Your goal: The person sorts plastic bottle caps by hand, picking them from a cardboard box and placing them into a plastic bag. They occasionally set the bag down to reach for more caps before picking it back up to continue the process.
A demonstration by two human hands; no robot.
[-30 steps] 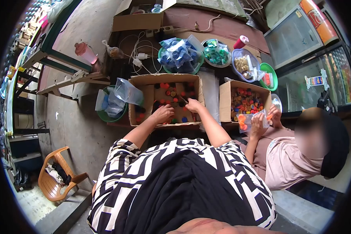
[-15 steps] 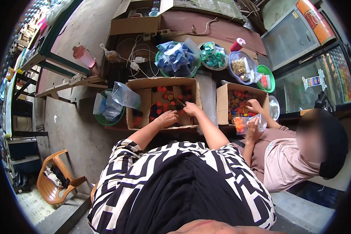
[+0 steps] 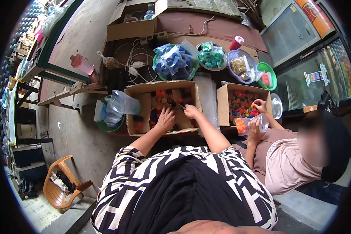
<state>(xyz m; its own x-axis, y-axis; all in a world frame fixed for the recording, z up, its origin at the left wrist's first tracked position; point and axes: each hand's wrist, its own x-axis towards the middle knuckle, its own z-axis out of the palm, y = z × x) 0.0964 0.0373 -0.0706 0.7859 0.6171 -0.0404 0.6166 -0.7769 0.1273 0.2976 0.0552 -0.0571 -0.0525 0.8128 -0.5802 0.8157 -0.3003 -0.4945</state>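
Inside brown cardboard box [image 3: 160, 84]: pin red plastic caps [image 3: 162, 94] under flat, open left hand [image 3: 166, 119]. Pick singly with thin stick [image 3: 181, 105] pinched in right hand [image 3: 191, 111].

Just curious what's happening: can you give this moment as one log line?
left hand: spread on bottle caps in cardboard box | right hand: pinching thin stick over caps | co-worker's hand: over second box
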